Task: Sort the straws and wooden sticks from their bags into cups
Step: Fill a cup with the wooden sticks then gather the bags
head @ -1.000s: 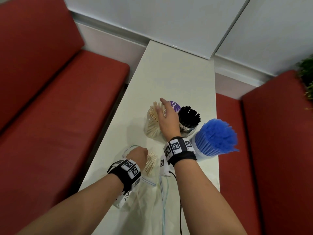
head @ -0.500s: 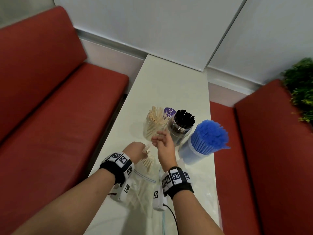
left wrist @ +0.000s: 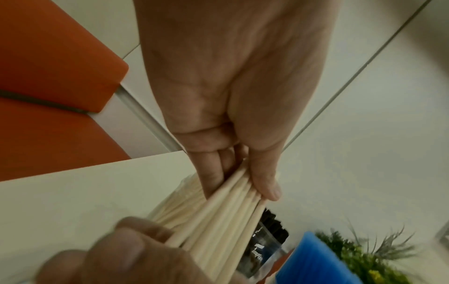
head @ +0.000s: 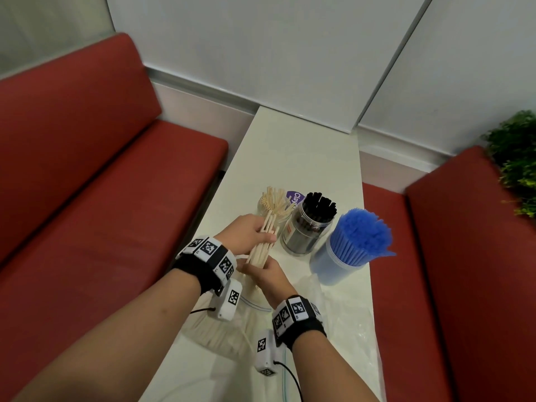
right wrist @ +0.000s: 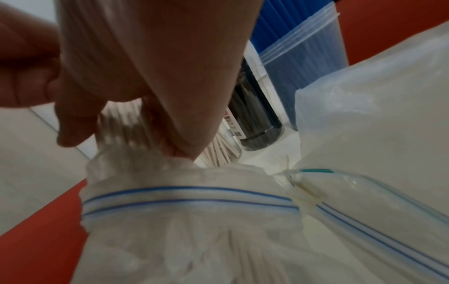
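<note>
A bundle of pale wooden sticks (head: 261,246) (left wrist: 230,207) slants up out of a clear zip bag (head: 220,335) (right wrist: 189,201) near the table's front. My left hand (head: 251,233) (left wrist: 243,184) grips the bundle's upper part between thumb and fingers. My right hand (head: 261,274) (right wrist: 126,144) curls round the lower part, just above the scrunched bag mouth. Beyond stand a clear cup of wooden sticks (head: 274,204), a clear jar of black straws (head: 310,227) and a cup of blue straws (head: 356,245).
A second, crumpled clear bag (head: 342,314) (right wrist: 376,115) lies right of my right wrist. The narrow white table (head: 298,146) runs away to the wall between two red benches (head: 101,198). A green plant (head: 516,163) stands at the far right.
My right hand left the stick cup and came back to the bag. My left hand rose with a bundle of sticks, and both hands now hold it.
</note>
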{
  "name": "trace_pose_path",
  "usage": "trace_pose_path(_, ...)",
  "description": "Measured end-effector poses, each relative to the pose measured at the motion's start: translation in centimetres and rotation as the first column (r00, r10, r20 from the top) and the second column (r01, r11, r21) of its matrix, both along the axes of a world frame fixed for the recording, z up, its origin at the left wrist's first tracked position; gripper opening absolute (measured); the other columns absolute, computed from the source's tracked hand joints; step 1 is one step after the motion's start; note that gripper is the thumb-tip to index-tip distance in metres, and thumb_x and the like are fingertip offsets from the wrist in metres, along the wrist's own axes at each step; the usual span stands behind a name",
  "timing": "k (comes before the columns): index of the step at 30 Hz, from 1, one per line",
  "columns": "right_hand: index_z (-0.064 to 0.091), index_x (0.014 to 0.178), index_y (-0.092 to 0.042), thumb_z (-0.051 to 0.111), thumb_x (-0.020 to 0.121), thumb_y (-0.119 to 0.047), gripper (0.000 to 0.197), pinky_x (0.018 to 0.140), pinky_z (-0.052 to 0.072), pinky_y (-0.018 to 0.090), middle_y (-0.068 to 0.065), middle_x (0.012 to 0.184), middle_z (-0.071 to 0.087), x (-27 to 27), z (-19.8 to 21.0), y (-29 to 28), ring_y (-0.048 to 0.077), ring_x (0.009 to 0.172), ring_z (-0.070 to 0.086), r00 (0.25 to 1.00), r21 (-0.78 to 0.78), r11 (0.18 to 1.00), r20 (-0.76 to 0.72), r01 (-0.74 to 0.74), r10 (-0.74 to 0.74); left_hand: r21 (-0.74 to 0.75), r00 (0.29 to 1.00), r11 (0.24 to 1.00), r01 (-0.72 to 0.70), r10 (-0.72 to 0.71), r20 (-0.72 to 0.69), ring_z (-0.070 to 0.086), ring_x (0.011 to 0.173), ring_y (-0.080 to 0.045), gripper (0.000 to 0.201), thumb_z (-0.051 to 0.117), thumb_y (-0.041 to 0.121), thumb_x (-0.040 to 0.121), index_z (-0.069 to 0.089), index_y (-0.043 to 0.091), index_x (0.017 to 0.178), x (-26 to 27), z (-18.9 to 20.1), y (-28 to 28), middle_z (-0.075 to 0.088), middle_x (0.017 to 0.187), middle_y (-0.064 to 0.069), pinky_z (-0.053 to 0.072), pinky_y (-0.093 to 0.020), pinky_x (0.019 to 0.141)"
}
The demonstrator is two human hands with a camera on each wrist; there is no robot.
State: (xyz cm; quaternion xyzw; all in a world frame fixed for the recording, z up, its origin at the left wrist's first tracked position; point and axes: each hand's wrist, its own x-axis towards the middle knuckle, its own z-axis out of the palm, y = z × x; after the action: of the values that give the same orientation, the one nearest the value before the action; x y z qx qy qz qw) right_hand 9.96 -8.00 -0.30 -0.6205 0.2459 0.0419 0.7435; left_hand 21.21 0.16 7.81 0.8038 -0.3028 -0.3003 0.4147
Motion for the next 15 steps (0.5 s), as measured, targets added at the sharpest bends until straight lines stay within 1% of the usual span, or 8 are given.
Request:
trace_pose_path(2,0.075,0.103,-0.004,0.078,0.085,-0.024,0.027,0.099,0.051,0.045,0.014,0.103,0.078,0.1,0.5,-0.2,0.026,0.101,0.072,1.000,-0.067,0.998,0.023,0.012,-0.010,-0.056,1.000,0.998,0.000,-0.001,-0.013,0.069,0.091,-0.024,0.017,0.070,0.030,0.088,0.068,0.016,0.098,0.2,0.9,-0.3,0.073,0.094,-0.006,0.054,-0.046,0.089)
trace_pose_path(4,0.072,0.088,-0.006,0.073,0.092,-0.027,0.021,0.084,0.053,0.038,0.009,0.081,0.076,0.4,1.1,-0.2,0.020,0.081,0.072,0.997,-0.096,0.994,0.058,0.050,-0.044,-0.084,1.000,0.996,-0.003,0.002,-0.017,0.069,0.094,-0.028,0.024,0.071,0.032,0.088,0.068,0.013,0.102,0.4,1.9,-0.5,0.073,0.097,-0.010,0.053,-0.050,0.090)
trace_pose_path(5,0.068,0.083,-0.007,0.072,0.094,-0.026,0.022,0.077,0.054,0.036,0.007,0.071,0.071,0.7,1.4,-0.2,0.020,0.071,0.069,0.994,-0.092,0.993,0.082,0.074,-0.067,-0.098,1.000,0.995,-0.003,0.001,-0.018,0.069,0.096,-0.029,0.024,0.071,0.032,0.088,0.068,0.013,0.102,0.5,2.3,-0.6,0.073,0.097,-0.010,0.052,-0.051,0.091)
trace_pose_path(7,0.060,0.081,-0.007,0.071,0.096,-0.022,0.023,0.065,0.054,0.036,0.003,0.057,0.053,1.1,2.1,0.0,0.021,0.056,0.055,0.984,-0.064,0.989,0.130,0.133,-0.124,-0.151,0.999,0.988,0.036,-0.040,-0.022,0.069,0.097,-0.024,0.013,0.070,0.029,0.089,0.067,0.021,0.099,0.6,3.4,-0.8,0.073,0.095,-0.003,0.051,-0.049,0.095)
trace_pose_path(9,0.055,0.082,-0.010,0.069,0.098,-0.020,0.023,0.056,0.047,0.035,-0.001,0.053,0.045,1.5,2.7,0.0,0.018,0.049,0.044,0.976,-0.084,0.981,0.150,0.173,-0.159,-0.289,0.992,0.956,0.052,-0.083,-0.095,0.071,0.092,-0.022,0.014,0.068,0.033,0.089,0.064,0.025,0.100,0.2,4.9,-1.0,0.073,0.091,-0.002,0.054,-0.045,0.093)
trace_pose_path(12,0.050,0.075,-0.013,0.070,0.097,-0.020,0.031,0.047,0.042,0.024,-0.007,0.048,0.046,1.9,3.4,-0.2,0.011,0.042,0.043,0.983,-0.180,0.971,0.122,0.160,-0.139,-0.516,0.977,0.849,-0.113,0.001,-0.213,0.071,0.081,-0.028,0.037,0.061,0.053,0.089,0.065,0.020,0.104,-0.3,7.3,-1.7,0.071,0.088,-0.008,0.056,-0.041,0.082)
trace_pose_path(14,0.051,0.070,-0.014,0.070,0.097,-0.019,0.033,0.044,0.041,0.018,-0.009,0.046,0.049,1.9,3.8,-0.3,0.005,0.039,0.045,0.988,-0.231,0.963,0.105,0.138,-0.116,-0.549,0.976,0.817,-0.176,0.071,-0.207,0.071,0.075,-0.028,0.047,0.051,0.058,0.093,0.070,0.015,0.096,-0.4,8.2,-2.1,0.071,0.082,-0.008,0.054,-0.037,0.079)
trace_pose_path(15,0.052,0.069,-0.014,0.070,0.097,-0.018,0.034,0.043,0.041,0.017,-0.010,0.045,0.050,1.9,4.0,-0.3,0.004,0.039,0.045,0.989,-0.242,0.962,0.103,0.130,-0.108,-0.535,0.981,0.826,-0.176,0.106,-0.160,0.071,0.073,-0.026,0.051,0.047,0.058,0.095,0.072,0.013,0.090,-0.4,8.4,-2.2,0.072,0.078,-0.006,0.054,-0.036,0.078)
